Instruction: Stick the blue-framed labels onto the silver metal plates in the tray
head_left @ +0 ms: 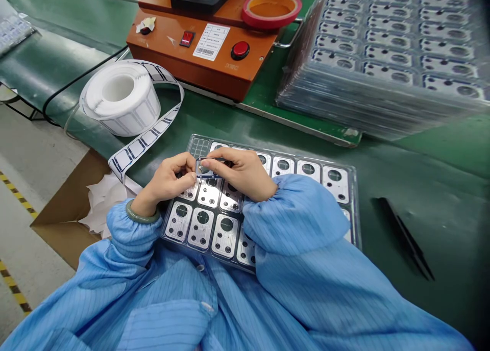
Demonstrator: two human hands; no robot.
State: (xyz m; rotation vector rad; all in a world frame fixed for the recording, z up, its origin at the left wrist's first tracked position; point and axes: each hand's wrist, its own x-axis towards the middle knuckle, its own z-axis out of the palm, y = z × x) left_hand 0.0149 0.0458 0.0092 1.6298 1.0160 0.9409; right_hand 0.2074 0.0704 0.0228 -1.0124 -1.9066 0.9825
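Between my two hands is a small metal plate with a dark rim and a round hole, held above a clear plastic tray. My left hand pinches its left end between thumb and fingers. My right hand grips the other end, the thumb lying across its face. Part of the plate is hidden by the fingers. Rows of similar silver plates with round holes sit in the tray below. My right sleeve covers some of them.
A roll of white labels trails a strip towards my left hand. Black tweezers lie at the right. Behind stand an orange machine, red tape and stacked plate trays. A cardboard box holds white paper at the left.
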